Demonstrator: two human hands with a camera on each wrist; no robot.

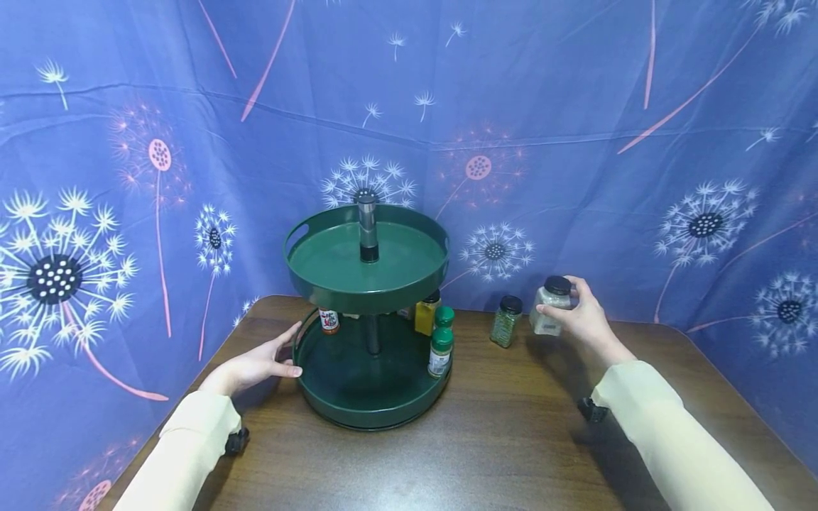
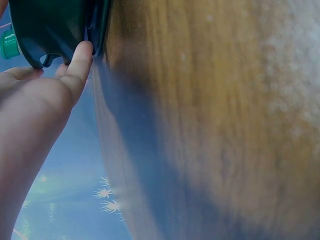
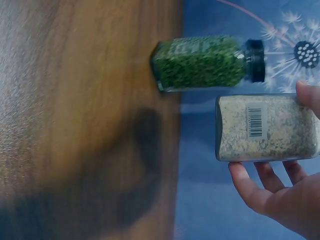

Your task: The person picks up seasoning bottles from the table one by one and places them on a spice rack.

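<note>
My right hand grips a clear square jar with a black lid and pale, flaky contents. In the right wrist view the jar is raised off the table, thumb on one side and fingers on the other, its barcode showing. Beside it a black-lidded jar of green dried herbs stands on the table. At the left, my left hand touches the side of a green two-tier turntable's lower tray, thumb and fingers spread. The left wrist view shows its fingertips against the tray's edge.
The upper tray holds nothing around its central post. On the lower tray stand green-capped bottles, a yellow jar and a red-and-white container, partly hidden by the upper tray. A blue dandelion-print cloth hangs behind the wooden table.
</note>
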